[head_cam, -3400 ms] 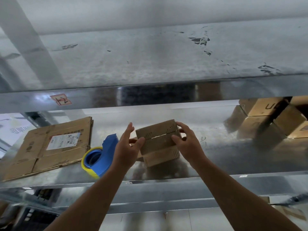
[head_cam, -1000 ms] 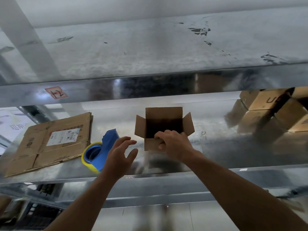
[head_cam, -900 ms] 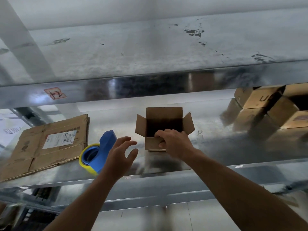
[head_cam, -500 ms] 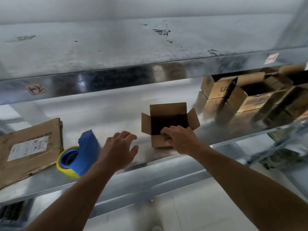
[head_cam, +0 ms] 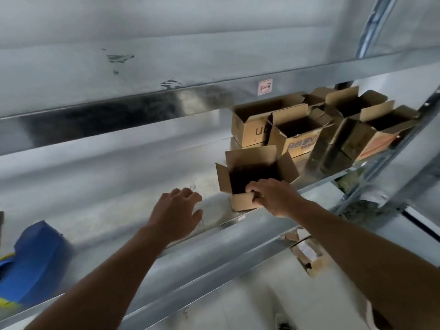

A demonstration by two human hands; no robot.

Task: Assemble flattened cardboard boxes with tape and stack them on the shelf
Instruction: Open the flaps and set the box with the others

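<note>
Pinching the near wall of the erected box (head_cam: pixel 241 202) on the shelf (head_cam: pixel 107 198), the right hand (head_cam: pixel 273 198) has it near the stacked boxes (head_cam: pixel 252 129), the left hand (head_cam: pixel 177 210) shows a loose, empty grip, and only stacking seems left.

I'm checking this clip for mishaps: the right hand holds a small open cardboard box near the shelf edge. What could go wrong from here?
The small open brown cardboard box sits at the front lip of the metal shelf; a slip might drop it. The right hand holds one wall only, so it may tilt. Its raised flaps could snag the stacked open cardboard boxes.
</note>
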